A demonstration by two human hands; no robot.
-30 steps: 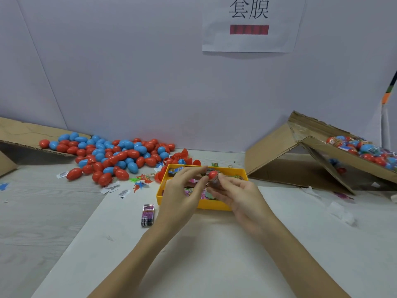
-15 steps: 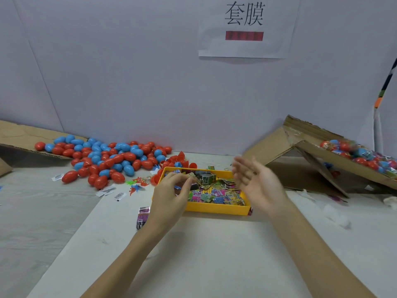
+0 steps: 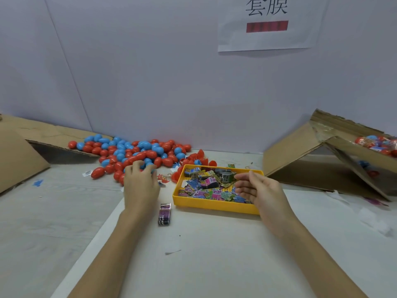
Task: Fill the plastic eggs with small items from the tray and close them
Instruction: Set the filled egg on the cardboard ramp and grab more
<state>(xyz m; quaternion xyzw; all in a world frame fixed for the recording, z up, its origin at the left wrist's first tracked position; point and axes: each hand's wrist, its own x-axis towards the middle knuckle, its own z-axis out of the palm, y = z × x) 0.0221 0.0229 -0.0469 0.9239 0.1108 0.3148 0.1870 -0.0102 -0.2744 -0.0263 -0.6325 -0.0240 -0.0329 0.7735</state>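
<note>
Red and blue plastic eggs [image 3: 137,151]: glossy, smooth. Yellow rectangular plastic tray [image 3: 214,206]: smooth, semi-gloss. Brown corrugated cardboard flaps [image 3: 292,151]: matt, rough. White tabletop [image 3: 193,265], upper-frame paper sign [image 3: 266,22]: apparently matt.

A white paper sign [image 3: 266,24] hangs on the wall. It has two big black Chinese signs on it: 套膜. Under them is a red bar [image 3: 267,26]; if it has words, they are too blurred to read.

The small colored packets [image 3: 209,186] in the yellow tray [image 3: 214,206] have print on them, but it is too tiny to read. The purple packet [image 3: 164,214] on the surface has print too, also too small to read.
</note>
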